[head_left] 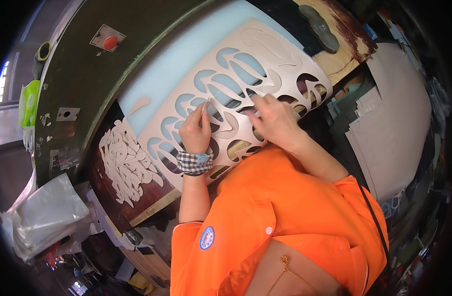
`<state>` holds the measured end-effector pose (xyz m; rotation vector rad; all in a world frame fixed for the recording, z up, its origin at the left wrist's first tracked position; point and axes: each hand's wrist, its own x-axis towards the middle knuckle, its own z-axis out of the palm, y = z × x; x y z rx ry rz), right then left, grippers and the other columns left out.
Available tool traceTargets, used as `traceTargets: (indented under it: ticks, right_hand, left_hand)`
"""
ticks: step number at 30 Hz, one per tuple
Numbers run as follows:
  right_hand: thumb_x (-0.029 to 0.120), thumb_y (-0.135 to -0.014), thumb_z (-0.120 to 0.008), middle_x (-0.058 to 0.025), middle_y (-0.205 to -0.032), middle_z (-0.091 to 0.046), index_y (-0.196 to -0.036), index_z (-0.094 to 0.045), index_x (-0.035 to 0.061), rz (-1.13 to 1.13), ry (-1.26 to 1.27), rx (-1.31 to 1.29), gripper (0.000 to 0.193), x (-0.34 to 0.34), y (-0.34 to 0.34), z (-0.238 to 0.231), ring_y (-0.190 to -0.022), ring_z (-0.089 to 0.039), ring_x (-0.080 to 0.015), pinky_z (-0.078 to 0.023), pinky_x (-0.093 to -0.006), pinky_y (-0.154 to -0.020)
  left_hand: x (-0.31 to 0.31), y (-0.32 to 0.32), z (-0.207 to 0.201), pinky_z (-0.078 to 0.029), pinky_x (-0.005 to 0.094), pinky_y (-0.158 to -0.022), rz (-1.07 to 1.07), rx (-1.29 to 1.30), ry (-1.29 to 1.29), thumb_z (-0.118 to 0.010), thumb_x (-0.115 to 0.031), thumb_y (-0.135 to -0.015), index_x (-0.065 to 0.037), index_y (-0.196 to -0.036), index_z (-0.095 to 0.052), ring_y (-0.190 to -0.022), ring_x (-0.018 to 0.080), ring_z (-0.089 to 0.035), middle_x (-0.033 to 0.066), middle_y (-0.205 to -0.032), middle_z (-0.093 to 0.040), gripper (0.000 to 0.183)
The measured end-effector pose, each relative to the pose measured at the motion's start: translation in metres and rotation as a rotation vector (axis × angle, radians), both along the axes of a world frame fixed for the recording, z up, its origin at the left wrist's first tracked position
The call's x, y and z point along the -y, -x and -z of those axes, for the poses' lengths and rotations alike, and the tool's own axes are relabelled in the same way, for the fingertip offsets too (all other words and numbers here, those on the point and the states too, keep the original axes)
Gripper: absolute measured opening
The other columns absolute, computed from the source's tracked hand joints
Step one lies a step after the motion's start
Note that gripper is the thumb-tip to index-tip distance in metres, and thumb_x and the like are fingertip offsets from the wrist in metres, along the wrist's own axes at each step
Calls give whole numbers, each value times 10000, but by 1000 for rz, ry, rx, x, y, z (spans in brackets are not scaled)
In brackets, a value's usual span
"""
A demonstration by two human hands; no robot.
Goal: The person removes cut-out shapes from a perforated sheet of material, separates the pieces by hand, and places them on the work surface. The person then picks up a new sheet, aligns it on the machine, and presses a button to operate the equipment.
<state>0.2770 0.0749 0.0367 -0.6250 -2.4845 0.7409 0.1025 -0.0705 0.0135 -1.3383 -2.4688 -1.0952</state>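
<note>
A pale beige sheet (187, 85) full of curved cut-outs lies slanted in front of me, over a light blue board (159, 69) and out past its near edge. My left hand (195, 132), a checked band at its wrist, is closed above the middle of the sheet. Thin pale cut pieces (206, 105) stick up between its thumb and fingers. To its right, my right hand (276, 122) reaches down over the holes, thumb and forefinger apart at the sheet's surface. I see nothing between them. A loose curved piece (229, 124) hangs in the sheet between my hands.
Cut pieces (124, 160) lie heaped on a dark red surface at left. A single piece (140, 105) rests on the blue board. Behind stands a green machine (90, 81) with a red button (110, 43). Stacked beige sheets (396, 118) are at right, clear plastic bags (50, 209) at lower left.
</note>
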Motion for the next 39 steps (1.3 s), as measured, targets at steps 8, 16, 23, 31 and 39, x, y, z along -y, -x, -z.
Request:
traceTargets:
  ticks: [8,16,23,31,39]
  right_hand:
    - [327,-1002,-516,-55,-662,-555,-863,-555,21,-387,1384,264,339,-23,33,31,-431,-549,-121,-424,-233,-347]
    - [230,-888,-699,-69,-702,-578,-875,-604,11,-452,1744,0,240,-24,30,44,-489,-569,-149,-456,-279,-413]
    - [192,-815,-722,-229,-750,-641,-908,-628,-10,146,356,-125,241,-40,-41,4,-602,-646,-335,-515,-375,-574]
    - [191,-928,-650,-105,-1010,-651,-1032,-608,-25,20,1539,-221,244,-92,-69,33,-693,-705,-199,-557,-275,-523]
    - [167,-909,-639,-42,-841,-640,-934,-639,41,-90,1985,-491,129,-119,-63,61,-581,-635,-162,-472,-262,-469]
  left_hand:
    - [7,-30,-4,-527,363,-658,183,-264,62,-669,-33,-825,-17,-1058,-682,-753,268,-643,121,-843,-663,234]
    - [3,-50,6,-506,391,-769,205,-181,227,-689,-171,-856,-9,-1153,-628,-895,302,-604,131,-984,-642,343]
    - [-30,18,-29,-490,317,-574,-51,187,-81,-437,-178,-1031,-33,-1099,-651,-607,175,-604,63,-749,-677,267]
    - [-132,-52,-5,-491,402,-663,301,-215,-59,-650,-92,-869,-35,-1062,-642,-758,306,-602,130,-835,-613,201]
    - [-151,-84,-2,-460,416,-671,463,-199,95,-700,-230,-835,-49,-1085,-629,-751,327,-561,121,-803,-561,316]
